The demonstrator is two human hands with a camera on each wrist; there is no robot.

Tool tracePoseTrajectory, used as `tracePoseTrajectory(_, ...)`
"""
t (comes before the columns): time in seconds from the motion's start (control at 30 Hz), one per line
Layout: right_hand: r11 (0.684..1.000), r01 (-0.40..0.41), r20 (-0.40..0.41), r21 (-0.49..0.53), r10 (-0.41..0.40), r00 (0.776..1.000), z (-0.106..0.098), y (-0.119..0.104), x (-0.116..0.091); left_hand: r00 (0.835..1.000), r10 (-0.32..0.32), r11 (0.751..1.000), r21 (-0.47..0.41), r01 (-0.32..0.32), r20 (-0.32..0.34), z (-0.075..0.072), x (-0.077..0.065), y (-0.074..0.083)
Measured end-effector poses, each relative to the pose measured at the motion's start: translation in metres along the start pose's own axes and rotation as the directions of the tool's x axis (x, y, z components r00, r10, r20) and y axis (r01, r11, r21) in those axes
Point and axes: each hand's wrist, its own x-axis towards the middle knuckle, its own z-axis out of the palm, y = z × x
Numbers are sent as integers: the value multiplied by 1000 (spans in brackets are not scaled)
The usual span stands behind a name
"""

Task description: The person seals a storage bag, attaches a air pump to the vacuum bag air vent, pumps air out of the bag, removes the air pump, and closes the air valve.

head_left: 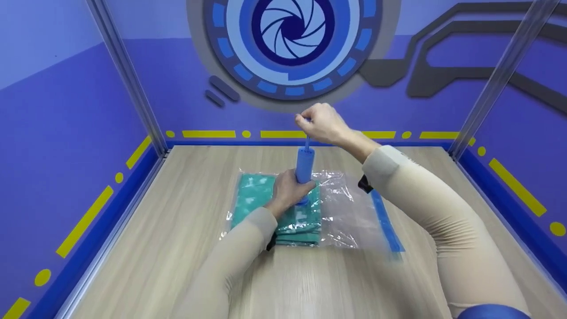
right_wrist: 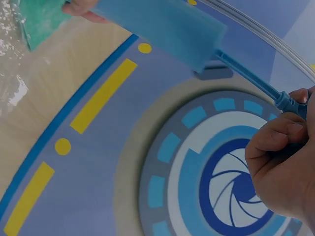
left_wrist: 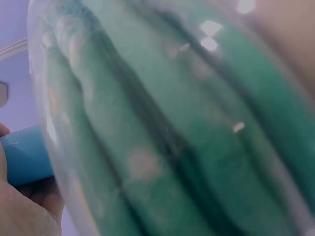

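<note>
A blue hand pump (head_left: 304,165) stands upright over a clear plastic storage bag (head_left: 347,223). Folded green cloth (head_left: 253,195) fills the bag's left part, and a blue strip (head_left: 386,221) runs along its right end. My left hand (head_left: 289,190) grips the pump barrel low down, just above the bag. Higher up, my right hand (head_left: 324,124) curls round the pump's handle, mostly hidden by the fingers. The thin rod (right_wrist: 251,76) shows drawn out of the barrel in the right wrist view. Close up in the left wrist view, the cloth's layers (left_wrist: 147,123) bulge under the plastic.
A light wood tabletop (head_left: 190,190) lies under the bag. Blue-purple walls (head_left: 57,133) with yellow marks enclose it at the back and sides. Metal posts (head_left: 128,71) rise at the back corners.
</note>
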Motion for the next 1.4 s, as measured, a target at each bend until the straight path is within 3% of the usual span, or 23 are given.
tracePoseTrajectory(0.1, 1000, 19, 21, -4, -19, 1000, 10, 7, -4, 998, 64, 997, 47, -63, -15, 1, 2, -2)
tracePoseTrajectory(0.2, 999, 32, 39, -2, -32, 999, 17, 11, -7, 996, 87, 993, 87, -85, -24, 1, 3, -3)
tracePoseTrajectory(0.43, 999, 36, 102, -4, -36, 994, 31, 20, -14, 1000, 28, 997, 72, -27, -3, 0, 2, -2)
tracePoseTrajectory(0.73, 999, 42, 126, 24, -44, 991, 43, 31, -19, 1000, 18, 998, 62, -18, 1, -1, 0, -1)
tracePoseTrajectory(1.1, 994, 102, 117, 28, -105, 988, 41, 32, -18, 999, 48, 996, 75, -47, -8, 2, 1, -3)
tracePoseTrajectory(1.4, 994, 109, 68, 10, -109, 992, 18, 19, -7, 999, 46, 998, 46, -47, 7, -1, 0, -2)
